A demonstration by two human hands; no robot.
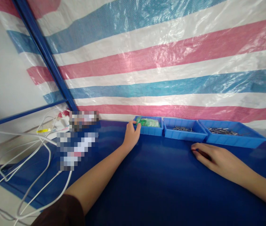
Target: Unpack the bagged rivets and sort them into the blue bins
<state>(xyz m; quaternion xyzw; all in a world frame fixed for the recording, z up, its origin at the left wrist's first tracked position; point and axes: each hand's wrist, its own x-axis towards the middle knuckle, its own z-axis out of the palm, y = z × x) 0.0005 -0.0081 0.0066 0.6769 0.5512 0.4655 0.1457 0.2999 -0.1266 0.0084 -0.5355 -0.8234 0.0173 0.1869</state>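
My left hand (pixel 132 135) is at the near left corner of a small blue bin (pixel 151 130) that holds green-and-clear plastic packets (pixel 148 122). Its thumb and index finger are apart, overlapping the bin's corner; the other fingertips are partly hidden, and I see nothing held. On the right, my right hand (pixel 214 157) hovers over or rests on the dark blue tabletop (pixel 156 182), fingers loosely curved with a gap before the thumb. Nothing shows in that gap. Beyond it are a middle blue bin (pixel 184 135) and a right blue bin (pixel 238 140), both with thin metal pieces like screws or nails.
White cables (pixel 49 153) loop across the left side of the table beside blurred-out items (pixel 81 149). A blue metal post (pixel 45 59) rises at the back left. Behind the bins hangs a striped plastic sheet (pixel 151 62).
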